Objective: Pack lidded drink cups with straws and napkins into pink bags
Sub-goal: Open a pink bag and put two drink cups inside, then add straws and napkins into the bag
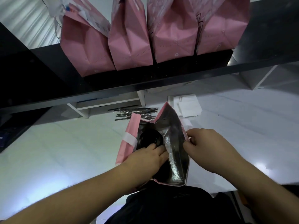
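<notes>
The left hand [150, 156] reached down into the mouth of the open pink bag [127, 143] at lower centre of the frame, its fingers curled loosely and resting at the near edge of a dark cup lid [151, 139] — whether they gripped the lid or only touched it could not be told. The cup stood upright inside the bag, its lid facing the camera, lying just above the left hand in the frame. The right hand [205, 143], to the right, pinched the bag's right rim between thumb and fingers, holding the silver-lined mouth apart. The wrapped straws [135, 113] lay in a loose pile just above the bag, long axes running left to right; the white napkins [188, 105] sat to their right, nearer the right hand. Four filled pink bags [174, 33] lined the dark shelf [161, 76] across the upper frame.
</notes>
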`<action>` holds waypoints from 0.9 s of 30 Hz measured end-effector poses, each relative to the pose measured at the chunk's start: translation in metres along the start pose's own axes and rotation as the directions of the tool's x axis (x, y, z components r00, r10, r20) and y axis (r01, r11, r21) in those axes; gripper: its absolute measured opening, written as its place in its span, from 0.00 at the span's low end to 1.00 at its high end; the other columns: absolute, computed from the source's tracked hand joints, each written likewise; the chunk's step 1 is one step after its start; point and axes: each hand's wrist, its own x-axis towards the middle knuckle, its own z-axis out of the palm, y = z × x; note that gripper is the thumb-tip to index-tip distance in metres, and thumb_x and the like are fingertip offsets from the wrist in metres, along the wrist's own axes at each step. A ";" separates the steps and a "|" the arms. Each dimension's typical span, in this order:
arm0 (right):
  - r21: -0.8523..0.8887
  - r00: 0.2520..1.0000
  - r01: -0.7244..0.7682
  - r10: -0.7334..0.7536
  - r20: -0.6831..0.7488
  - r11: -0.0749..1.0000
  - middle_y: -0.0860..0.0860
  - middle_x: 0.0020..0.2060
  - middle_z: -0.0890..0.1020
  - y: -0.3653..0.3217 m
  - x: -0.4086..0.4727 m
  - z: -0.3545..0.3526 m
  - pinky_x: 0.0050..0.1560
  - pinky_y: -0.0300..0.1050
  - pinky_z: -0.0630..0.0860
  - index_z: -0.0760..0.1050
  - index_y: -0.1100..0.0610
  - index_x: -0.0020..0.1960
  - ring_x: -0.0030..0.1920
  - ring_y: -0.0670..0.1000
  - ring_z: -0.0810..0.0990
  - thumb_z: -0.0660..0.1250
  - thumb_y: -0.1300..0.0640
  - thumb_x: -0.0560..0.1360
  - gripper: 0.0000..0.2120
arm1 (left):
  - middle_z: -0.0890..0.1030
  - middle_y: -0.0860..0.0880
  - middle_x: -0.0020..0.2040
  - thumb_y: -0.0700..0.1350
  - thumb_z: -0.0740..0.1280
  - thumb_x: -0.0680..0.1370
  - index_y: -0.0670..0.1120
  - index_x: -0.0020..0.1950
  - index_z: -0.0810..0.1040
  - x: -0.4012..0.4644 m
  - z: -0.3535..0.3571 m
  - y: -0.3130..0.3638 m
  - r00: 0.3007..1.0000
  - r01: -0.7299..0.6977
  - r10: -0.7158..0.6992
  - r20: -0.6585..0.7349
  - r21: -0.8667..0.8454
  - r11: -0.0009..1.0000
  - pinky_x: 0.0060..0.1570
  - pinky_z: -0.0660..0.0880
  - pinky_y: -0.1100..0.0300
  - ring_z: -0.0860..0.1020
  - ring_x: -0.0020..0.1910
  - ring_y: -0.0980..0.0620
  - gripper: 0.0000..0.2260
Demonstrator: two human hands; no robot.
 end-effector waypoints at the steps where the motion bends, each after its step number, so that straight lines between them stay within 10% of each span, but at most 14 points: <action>1: 0.001 1.000 -0.006 0.006 -0.005 1.000 0.49 0.23 0.74 0.000 0.000 0.000 0.27 0.45 0.64 0.72 0.54 0.35 0.26 0.50 0.72 0.63 0.51 0.76 0.13 | 0.67 0.46 0.70 0.38 0.62 0.80 0.46 0.77 0.62 0.000 0.002 -0.002 1.000 -0.012 0.012 0.002 -0.018 1.000 0.52 0.77 0.49 0.71 0.61 0.44 0.25; 10: -0.080 0.998 -0.063 0.063 -0.003 0.995 0.49 0.32 0.81 -0.016 0.014 0.004 0.34 0.47 0.78 0.75 0.53 0.40 0.34 0.53 0.80 0.59 0.46 0.76 0.13 | 0.74 0.42 0.65 0.39 0.58 0.83 0.43 0.72 0.72 0.005 0.007 -0.009 0.987 -0.135 0.137 -0.087 0.027 0.990 0.47 0.77 0.49 0.76 0.56 0.41 0.17; 15: -0.087 0.995 -0.092 0.089 -0.040 0.992 0.48 0.31 0.78 -0.018 0.021 0.006 0.31 0.45 0.73 0.73 0.52 0.37 0.33 0.52 0.78 0.58 0.49 0.79 0.14 | 0.72 0.45 0.68 0.46 0.68 0.80 0.47 0.75 0.70 0.004 -0.028 -0.018 0.988 -0.118 0.123 0.096 -0.052 0.992 0.51 0.77 0.48 0.75 0.61 0.42 0.23; 18: -0.100 0.993 -0.106 0.100 -0.069 0.989 0.47 0.30 0.78 -0.013 0.020 0.003 0.27 0.43 0.67 0.72 0.50 0.35 0.31 0.48 0.77 0.58 0.50 0.81 0.16 | 0.78 0.54 0.57 0.53 0.66 0.80 0.54 0.62 0.77 -0.006 -0.062 -0.038 0.942 -0.203 0.135 -0.308 -0.201 0.958 0.51 0.75 0.60 0.76 0.57 0.55 0.12; 22: -0.093 0.985 -0.164 0.158 -0.072 0.982 0.46 0.31 0.81 -0.001 0.019 0.001 0.35 0.49 0.81 0.76 0.49 0.39 0.32 0.47 0.80 0.59 0.50 0.81 0.14 | 0.78 0.61 0.46 0.53 0.66 0.80 0.57 0.51 0.78 -0.024 -0.075 -0.096 0.668 -0.121 -0.289 -0.686 -0.484 0.867 0.45 0.69 0.73 0.75 0.45 0.64 0.03; 27: -0.130 0.971 -0.238 0.234 -0.047 0.962 0.44 0.33 0.82 0.010 0.018 -0.003 0.37 0.48 0.81 0.77 0.48 0.41 0.35 0.47 0.80 0.57 0.47 0.82 0.15 | 0.83 0.56 0.44 0.45 0.68 0.80 0.55 0.49 0.79 -0.015 0.007 -0.180 0.605 0.404 -0.741 -0.291 -0.691 0.600 0.43 0.77 0.56 0.81 0.44 0.52 0.04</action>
